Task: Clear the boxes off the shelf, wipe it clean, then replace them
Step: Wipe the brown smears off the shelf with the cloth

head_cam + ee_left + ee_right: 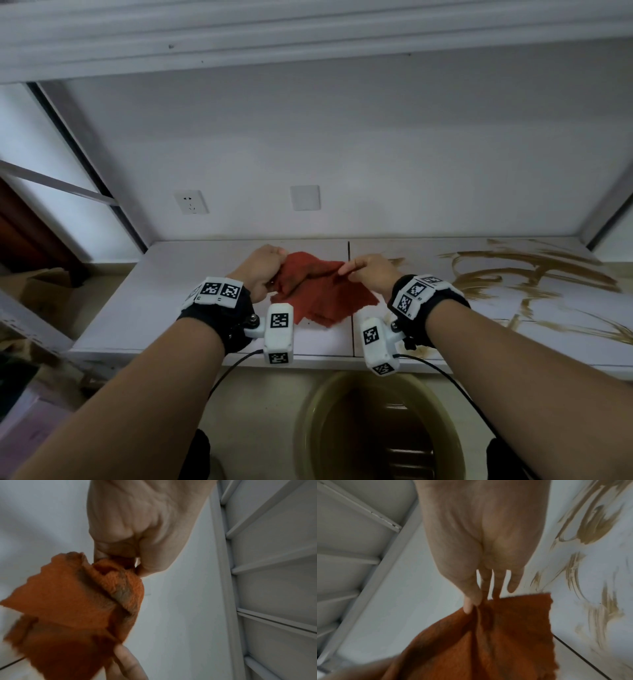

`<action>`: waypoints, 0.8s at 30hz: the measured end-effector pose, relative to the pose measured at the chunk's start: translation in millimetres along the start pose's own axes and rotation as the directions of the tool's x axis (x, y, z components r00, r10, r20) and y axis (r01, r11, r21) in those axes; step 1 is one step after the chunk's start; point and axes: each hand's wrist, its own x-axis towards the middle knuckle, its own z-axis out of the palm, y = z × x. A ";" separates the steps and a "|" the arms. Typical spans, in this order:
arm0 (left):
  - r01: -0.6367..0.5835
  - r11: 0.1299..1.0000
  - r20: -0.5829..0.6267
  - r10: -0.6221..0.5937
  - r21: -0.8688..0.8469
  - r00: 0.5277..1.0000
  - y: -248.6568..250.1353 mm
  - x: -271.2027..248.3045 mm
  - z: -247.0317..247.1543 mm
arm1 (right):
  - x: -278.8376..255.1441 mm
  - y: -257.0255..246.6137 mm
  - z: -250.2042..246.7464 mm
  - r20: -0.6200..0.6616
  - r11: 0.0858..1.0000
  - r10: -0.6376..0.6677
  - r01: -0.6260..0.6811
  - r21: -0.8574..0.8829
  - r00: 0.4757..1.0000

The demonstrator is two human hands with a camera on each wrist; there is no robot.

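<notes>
A rust-orange cloth (pixel 322 291) hangs just above the white shelf (pixel 171 301), held up between both hands. My left hand (pixel 263 267) grips its bunched left end in curled fingers; the left wrist view shows the cloth (pixel 77 601) gathered under that fist (pixel 130 534), with grey dirt on its folds. My right hand (pixel 366 270) pinches the cloth's right corner between thumb and forefinger, and the right wrist view shows the cloth (pixel 488 635) trailing from that pinch (pixel 471 604). No boxes stand on the shelf.
Brown smears (pixel 520 274) cover the shelf's right half, also as brown smears (pixel 594 520) in the right wrist view. A yellow-green basin (pixel 376 431) sits on the floor below the shelf edge. Cardboard (pixel 41 287) lies at the left. A wall socket (pixel 191 202) and blank plate (pixel 305 197) are behind.
</notes>
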 end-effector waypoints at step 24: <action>-0.259 0.916 0.175 0.213 0.306 0.961 -0.5 -2.4 -4.0 | 5.0 -4.0 -9.4 -0.104 0.999 -0.037 0.036 -0.014 0.994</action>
